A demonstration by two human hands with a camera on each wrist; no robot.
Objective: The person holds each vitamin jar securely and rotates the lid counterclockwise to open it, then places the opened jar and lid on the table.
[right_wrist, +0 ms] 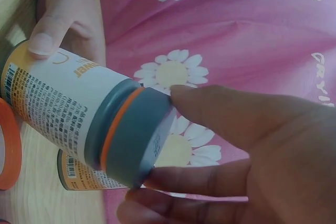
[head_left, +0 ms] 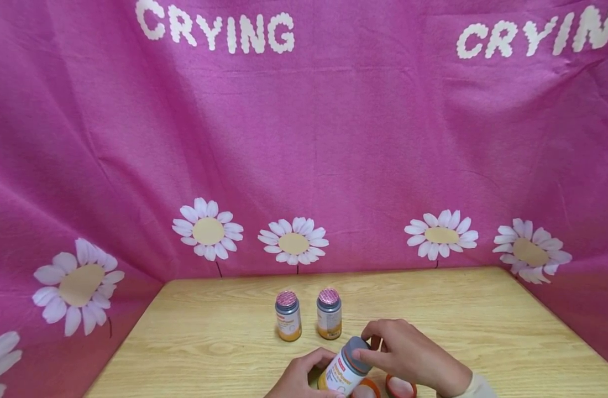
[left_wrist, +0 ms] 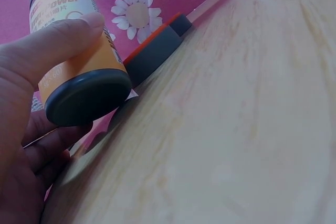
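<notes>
My left hand [head_left: 300, 377] holds a supplement bottle [head_left: 337, 375] tilted, its white and orange label showing and its top leaning toward my right hand [head_left: 410, 354]. In the left wrist view the thumb [left_wrist: 63, 39] lies across the label, above the dark base [left_wrist: 89, 98]. My right hand pinches the bottle's grey cap [right_wrist: 139, 135], thumb on one side and fingers on the other. An orange ring shows between cap and bottle neck. Behind the hands stand two similar bottles [head_left: 288, 323] [head_left: 329, 320], upright and capless, with pink foil seals [head_left: 328, 296] over their mouths.
Two loose caps with orange rims, one left [head_left: 366, 389] and one right [head_left: 402, 386], lie on the wooden table [head_left: 209, 331] near its front, below the held bottle. A pink cloth [head_left: 354, 166] with daisies and white lettering hangs around the table's back and sides.
</notes>
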